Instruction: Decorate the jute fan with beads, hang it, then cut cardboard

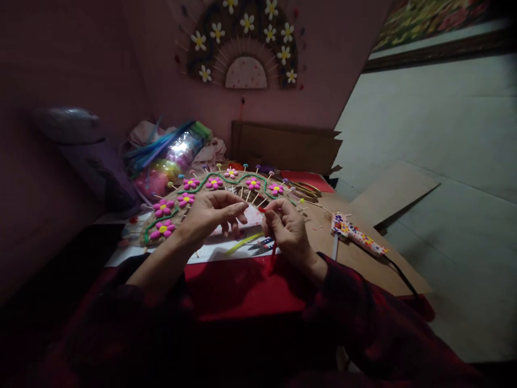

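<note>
My right hand pinches a red pipe cleaner between thumb and fingers; one end pokes out at the fingertips and the rest hangs below the palm. To its left, my left hand hovers with fingers loosely spread, nothing visible in them. Behind both hands lies a twine-wrapped, fan-shaped piece with pink clay-like flowers, a green wavy strand and thin sticks with coloured tips. Under the hands, small snips and a yellow strip rest on white paper.
A flower-patterned glue gun lies on brown cardboard at right, its black cord trailing forward. Scissors are beyond it. Plastic bags of coloured material pile up at back left. A similar flowered fan hangs on the wall.
</note>
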Tool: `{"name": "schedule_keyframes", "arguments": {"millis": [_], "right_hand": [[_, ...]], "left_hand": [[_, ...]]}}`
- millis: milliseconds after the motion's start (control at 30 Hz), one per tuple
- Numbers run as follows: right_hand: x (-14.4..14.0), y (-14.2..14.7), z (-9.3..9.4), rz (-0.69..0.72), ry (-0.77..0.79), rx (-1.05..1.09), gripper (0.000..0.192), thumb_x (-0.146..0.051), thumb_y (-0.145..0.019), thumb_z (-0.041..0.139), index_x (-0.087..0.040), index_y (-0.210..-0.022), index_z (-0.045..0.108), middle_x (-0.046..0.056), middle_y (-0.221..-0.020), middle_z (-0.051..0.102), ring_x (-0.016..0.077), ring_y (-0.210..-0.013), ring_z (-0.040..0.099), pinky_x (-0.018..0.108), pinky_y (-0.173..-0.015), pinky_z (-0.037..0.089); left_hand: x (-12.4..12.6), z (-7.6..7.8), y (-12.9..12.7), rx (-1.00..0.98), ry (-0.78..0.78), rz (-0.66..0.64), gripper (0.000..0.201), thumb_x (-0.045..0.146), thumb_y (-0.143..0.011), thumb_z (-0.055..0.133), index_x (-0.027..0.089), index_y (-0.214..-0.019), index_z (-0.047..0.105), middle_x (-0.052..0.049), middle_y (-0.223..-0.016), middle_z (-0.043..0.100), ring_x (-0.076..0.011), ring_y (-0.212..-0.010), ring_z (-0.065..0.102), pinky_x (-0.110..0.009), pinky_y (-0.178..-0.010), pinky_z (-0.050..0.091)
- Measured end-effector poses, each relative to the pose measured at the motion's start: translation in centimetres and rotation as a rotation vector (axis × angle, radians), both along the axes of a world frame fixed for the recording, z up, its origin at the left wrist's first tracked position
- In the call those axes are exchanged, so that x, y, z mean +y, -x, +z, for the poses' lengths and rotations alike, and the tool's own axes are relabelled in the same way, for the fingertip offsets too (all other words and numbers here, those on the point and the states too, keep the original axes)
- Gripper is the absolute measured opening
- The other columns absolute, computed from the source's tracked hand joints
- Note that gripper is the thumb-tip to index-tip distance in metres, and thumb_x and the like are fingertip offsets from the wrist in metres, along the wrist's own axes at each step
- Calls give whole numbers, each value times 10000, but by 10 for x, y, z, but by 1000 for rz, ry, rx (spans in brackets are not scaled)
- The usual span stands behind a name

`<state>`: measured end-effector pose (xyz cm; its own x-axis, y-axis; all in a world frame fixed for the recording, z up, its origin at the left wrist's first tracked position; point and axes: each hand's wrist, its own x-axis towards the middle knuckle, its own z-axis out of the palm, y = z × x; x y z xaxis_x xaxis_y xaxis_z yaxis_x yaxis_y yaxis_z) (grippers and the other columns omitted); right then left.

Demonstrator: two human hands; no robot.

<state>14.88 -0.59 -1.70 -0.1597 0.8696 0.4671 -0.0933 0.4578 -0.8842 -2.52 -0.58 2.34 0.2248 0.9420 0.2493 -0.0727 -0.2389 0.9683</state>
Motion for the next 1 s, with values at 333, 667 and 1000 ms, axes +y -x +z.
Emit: {"name": "schedule_keyframes", "arguments": {"millis": [333, 667, 1000], "right_hand": [[9, -1, -11, 39, -90, -244, 144, -335, -885, 498, -199, -851, 465, -59, -546, 504, 85, -469, 454, 208, -475, 333], [20, -3, 8, -139, -253, -626, 109, -264, -888, 474, -187, -812, 489, -27, -600, 527, 109, -533, 480, 244, -546, 330], [24, 6, 2, -297, -391, -665, 156, -270, -899, 427, -176, -809, 514, 10, -681, 566, 131, -614, 515, 246, -581, 334]], "left_hand": [[1, -26, -19, 372, -476, 157, 143, 251, -747, 655, 133, -815, 699, -47, -711, 692, -127, -598, 603, -223, -546, 471], [5, -27, -12, 834, -791, 325, 203, 178, -819, 479, 148, -796, 679, -47, -700, 671, -129, -588, 570, -251, -583, 421], [9, -25, -21, 115, 104, 144, 209, 338, -771, 579, 134, -736, 609, 24, -473, 560, -82, -335, 477, -177, -342, 346]]}}
